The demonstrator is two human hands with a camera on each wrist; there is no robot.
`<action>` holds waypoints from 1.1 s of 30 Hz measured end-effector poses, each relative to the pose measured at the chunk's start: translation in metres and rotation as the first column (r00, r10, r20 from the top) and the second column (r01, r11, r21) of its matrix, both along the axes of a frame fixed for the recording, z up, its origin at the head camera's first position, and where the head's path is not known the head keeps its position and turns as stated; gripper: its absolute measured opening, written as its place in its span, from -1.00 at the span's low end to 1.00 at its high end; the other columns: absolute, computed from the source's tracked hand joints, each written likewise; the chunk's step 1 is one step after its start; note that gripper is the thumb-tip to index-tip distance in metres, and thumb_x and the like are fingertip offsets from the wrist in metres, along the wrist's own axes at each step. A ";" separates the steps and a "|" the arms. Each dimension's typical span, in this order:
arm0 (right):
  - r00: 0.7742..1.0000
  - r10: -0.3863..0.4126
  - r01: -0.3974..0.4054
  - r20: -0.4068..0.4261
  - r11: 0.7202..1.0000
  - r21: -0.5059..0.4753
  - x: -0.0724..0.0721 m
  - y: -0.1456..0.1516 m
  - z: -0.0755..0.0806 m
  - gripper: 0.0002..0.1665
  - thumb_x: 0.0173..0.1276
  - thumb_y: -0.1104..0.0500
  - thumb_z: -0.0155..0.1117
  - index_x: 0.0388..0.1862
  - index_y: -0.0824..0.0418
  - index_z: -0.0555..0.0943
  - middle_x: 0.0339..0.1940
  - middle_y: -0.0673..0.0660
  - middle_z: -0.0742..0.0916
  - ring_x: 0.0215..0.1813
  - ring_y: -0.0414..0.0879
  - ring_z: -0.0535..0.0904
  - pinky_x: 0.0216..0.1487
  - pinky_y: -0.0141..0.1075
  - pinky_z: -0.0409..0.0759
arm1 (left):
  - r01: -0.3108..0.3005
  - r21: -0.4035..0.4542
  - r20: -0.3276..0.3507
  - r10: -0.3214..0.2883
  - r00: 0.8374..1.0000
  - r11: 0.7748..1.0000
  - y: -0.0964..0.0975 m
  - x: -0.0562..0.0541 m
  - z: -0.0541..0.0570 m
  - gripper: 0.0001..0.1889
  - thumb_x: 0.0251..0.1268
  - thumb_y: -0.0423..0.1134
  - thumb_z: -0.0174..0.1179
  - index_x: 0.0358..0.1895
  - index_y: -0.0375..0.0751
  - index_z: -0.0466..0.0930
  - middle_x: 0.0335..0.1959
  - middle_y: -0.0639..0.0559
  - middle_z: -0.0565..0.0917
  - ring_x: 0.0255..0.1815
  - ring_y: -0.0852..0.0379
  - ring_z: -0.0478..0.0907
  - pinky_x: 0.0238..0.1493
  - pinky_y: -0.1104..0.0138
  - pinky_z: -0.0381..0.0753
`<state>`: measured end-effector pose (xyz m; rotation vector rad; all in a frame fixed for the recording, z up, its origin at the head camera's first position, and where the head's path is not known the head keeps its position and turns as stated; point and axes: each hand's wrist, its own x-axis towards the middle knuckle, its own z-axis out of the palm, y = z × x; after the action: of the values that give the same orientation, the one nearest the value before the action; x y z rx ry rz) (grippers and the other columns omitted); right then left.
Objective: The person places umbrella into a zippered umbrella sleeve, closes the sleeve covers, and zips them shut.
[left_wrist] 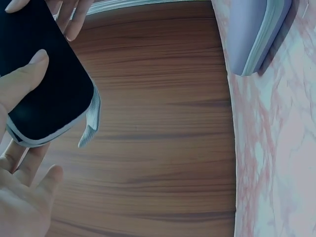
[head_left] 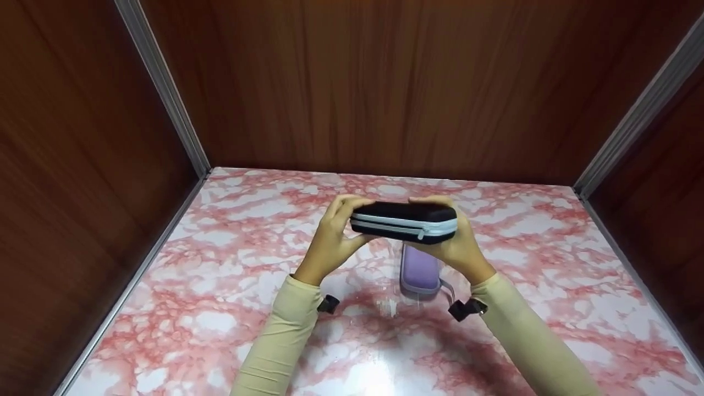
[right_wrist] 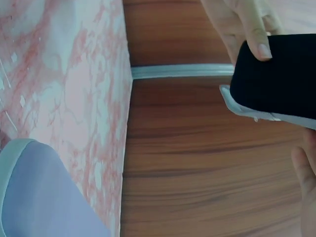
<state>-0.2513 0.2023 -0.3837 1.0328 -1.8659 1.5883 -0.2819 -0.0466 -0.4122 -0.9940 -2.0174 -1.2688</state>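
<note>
A black zip case (head_left: pixel 401 211) with a pale zipper band is held up above the table, lying nearly level. My left hand (head_left: pixel 334 231) grips its left end, thumb (left_wrist: pixel 27 79) pressed on one broad face and fingers around the other side. At the opposite end, my right hand (head_left: pixel 459 247) holds the case, with part of its fingers hidden behind it. The zipper pull (head_left: pixel 422 233) hangs at the front right corner, and a short pale fabric loop (left_wrist: pixel 90 121) sticks out from one end. Beneath the right hand, a purple case (head_left: pixel 421 270) lies on the table.
A grey wrist strap (head_left: pixel 448 289) trails from the purple case toward the right. The table (head_left: pixel 220 324) has a red and white marbled top. Brown wood-grain panels (head_left: pixel 357 88) with metal corner posts (head_left: pixel 165 82) close it in at the back and both sides.
</note>
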 end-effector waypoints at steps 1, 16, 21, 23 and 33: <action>1.000 -0.001 0.001 0.000 1.000 -0.006 0.000 0.001 0.001 -0.14 -0.22 0.64 0.58 0.16 0.53 0.45 0.11 0.36 0.66 0.15 0.01 0.60 0.19 -0.23 0.52 | -0.004 0.005 0.000 0.004 1.000 1.000 -0.001 0.000 0.001 -0.41 0.10 -0.19 0.51 0.24 -0.06 0.55 0.15 0.02 0.48 0.20 0.15 0.44 0.26 0.22 0.42; 0.921 -0.227 0.324 -0.318 0.898 0.299 -0.016 0.021 -0.011 -0.10 -0.16 0.34 0.71 0.21 0.21 0.48 0.06 0.18 0.66 0.06 0.01 0.61 0.13 -0.31 0.52 | -0.125 -0.043 -0.085 0.121 0.989 0.991 -0.006 0.004 0.009 -0.49 0.08 -0.32 0.52 0.15 -0.05 0.63 0.08 -0.05 0.49 0.15 0.07 0.45 0.17 0.24 0.48; 0.906 -0.220 0.353 -0.362 0.865 0.356 -0.016 0.023 -0.011 -0.08 -0.13 0.34 0.70 0.26 0.19 0.47 0.10 0.17 0.65 0.05 0.05 0.63 0.13 -0.28 0.55 | -0.141 -0.075 -0.105 0.133 0.986 0.987 -0.006 0.008 0.014 -0.50 0.06 -0.36 0.53 0.13 -0.07 0.66 0.03 -0.06 0.50 0.12 0.06 0.43 0.15 0.26 0.48; 0.909 -0.206 0.343 -0.362 0.864 0.368 -0.017 0.024 -0.011 -0.11 -0.11 0.35 0.69 0.26 0.19 0.50 0.12 0.16 0.66 0.08 0.05 0.63 0.16 -0.29 0.53 | -0.143 -0.078 -0.106 0.134 0.985 0.987 -0.006 0.009 0.015 -0.49 0.05 -0.36 0.53 0.13 -0.07 0.66 0.01 -0.05 0.50 0.10 0.06 0.43 0.14 0.26 0.48; 0.917 -0.163 0.290 -0.364 0.899 0.327 -0.020 0.024 -0.011 -0.34 -0.11 0.36 0.65 0.05 0.26 0.62 0.04 0.18 0.72 0.08 0.05 0.65 0.22 -0.34 0.49 | -0.151 -0.098 -0.127 0.138 0.982 0.984 -0.006 0.011 0.018 -0.48 0.04 -0.34 0.54 0.14 -0.05 0.67 0.01 -0.04 0.52 0.11 0.08 0.43 0.16 0.25 0.46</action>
<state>-0.2713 0.2261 -0.3948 1.1040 -2.0044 0.8751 -0.2705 -0.0528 -0.3944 -0.9307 -2.0422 -1.0100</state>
